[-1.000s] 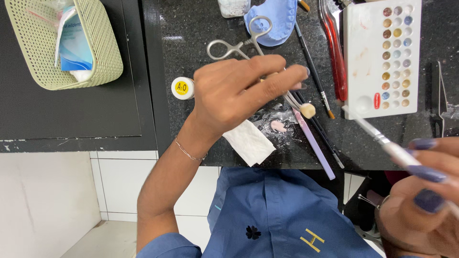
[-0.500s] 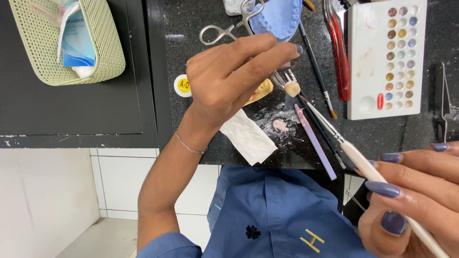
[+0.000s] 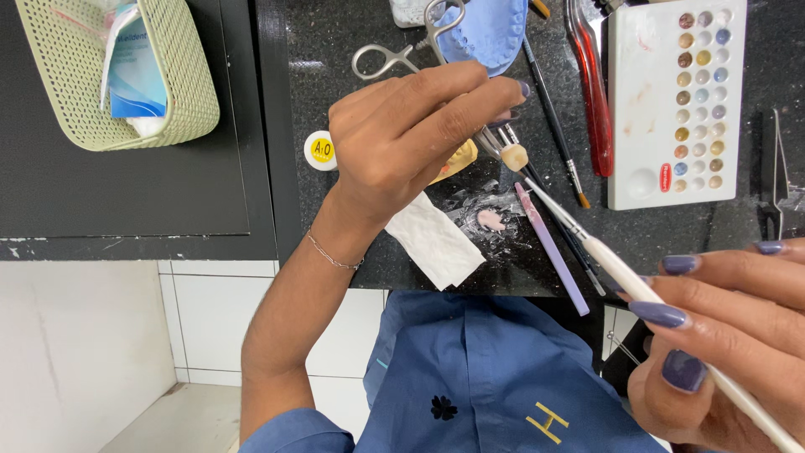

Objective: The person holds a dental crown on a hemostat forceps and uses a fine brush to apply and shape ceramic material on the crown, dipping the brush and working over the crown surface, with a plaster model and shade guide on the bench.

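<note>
My left hand point(image 3: 411, 134) is closed around metal forceps point(image 3: 493, 141) whose tips clamp a small cream tooth crown point(image 3: 514, 157) above the black counter point(image 3: 335, 243). A yellow piece point(image 3: 459, 159) shows under the palm. At the lower right, my right hand point(image 3: 721, 335) pinches a thin white-handled brush point(image 3: 620, 268). The brush's fine tip points up-left and ends just below the crown. A pink blob of paste point(image 3: 490, 220) lies on a wet smear beneath the crown.
A white colour palette point(image 3: 662, 180) sits at the right, with a blue dental cast point(image 3: 486, 33) and scissor-type forceps point(image 3: 381, 60) behind. A folded tissue point(image 3: 432, 239), purple tool point(image 3: 549, 247), red tool point(image 3: 591, 92), small yellow-lidded jar point(image 3: 321, 151) and green basket point(image 3: 193, 101) are around.
My right hand has come up and left, bringing the brush tip close to the crown. My left hand has stayed closed on the forceps, shifting slightly.
</note>
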